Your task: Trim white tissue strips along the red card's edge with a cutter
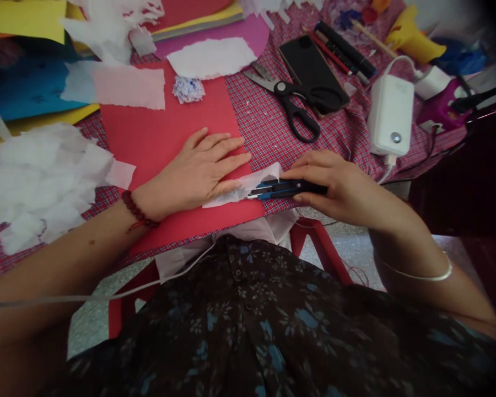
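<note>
My left hand (196,171) lies flat with fingers stretched out on a red paper sheet (161,138), pressing down a strip of white tissue paper (248,184) near the table's front edge. My right hand (339,184) is closed around a blue and black utility knife (279,189), its tip resting on the white strip just right of my left fingers. A red bead bracelet sits on my left wrist and a thin bangle on my right.
Black scissors (291,102), a black phone (314,74), pens (343,49) and a white power bank (391,113) lie at the back right. Torn white tissue (41,182) is heaped at left. Coloured paper sheets (28,82) fill the back left. The checked tablecloth (268,132) covers the table.
</note>
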{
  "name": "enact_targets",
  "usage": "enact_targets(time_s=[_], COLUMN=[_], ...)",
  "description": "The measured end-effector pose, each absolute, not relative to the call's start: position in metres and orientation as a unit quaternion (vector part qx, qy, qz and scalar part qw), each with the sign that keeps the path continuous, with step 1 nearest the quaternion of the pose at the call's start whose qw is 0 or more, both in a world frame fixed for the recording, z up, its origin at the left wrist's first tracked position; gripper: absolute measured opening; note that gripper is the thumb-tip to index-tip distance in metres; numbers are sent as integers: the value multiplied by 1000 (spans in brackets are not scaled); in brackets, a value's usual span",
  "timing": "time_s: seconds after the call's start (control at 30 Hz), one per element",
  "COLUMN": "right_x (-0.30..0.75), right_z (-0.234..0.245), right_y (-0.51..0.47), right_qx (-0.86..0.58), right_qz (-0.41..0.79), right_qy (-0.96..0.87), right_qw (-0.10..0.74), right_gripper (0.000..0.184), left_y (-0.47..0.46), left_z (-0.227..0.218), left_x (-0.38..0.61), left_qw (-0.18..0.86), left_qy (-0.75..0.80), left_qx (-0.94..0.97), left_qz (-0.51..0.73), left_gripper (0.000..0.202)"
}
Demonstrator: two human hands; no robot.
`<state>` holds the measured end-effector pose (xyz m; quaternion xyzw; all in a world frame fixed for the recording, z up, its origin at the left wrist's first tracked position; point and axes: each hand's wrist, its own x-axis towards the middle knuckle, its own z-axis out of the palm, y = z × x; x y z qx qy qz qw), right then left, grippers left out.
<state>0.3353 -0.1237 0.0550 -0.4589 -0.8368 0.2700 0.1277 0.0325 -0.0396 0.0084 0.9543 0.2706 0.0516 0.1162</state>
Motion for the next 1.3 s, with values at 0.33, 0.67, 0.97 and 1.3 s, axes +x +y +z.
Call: enact_targets(time_s=[0.33,0.67,0.97,1.3], right_x=[332,335,335,334], right_z=[46,39,40,43], right_y=[-129,-130,-128,-127], right_qx=[-425,-412,-409,-412], right_qz=[255,238,234,238], right_qy=[-854,-863,-866,-865], right_qw=[157,170,169,163], right_gripper=[34,31,30,32], left_y=[-32,-54,-67,-62], left_z=[17,39,44,52], left_x=[23,33,32,36], left_qw=[183,131,231,279], left_qy=[256,234,394,453], left_qx=[947,963,888,846], left_qz=[61,31,53,-1], left_gripper=[55,48,34,19])
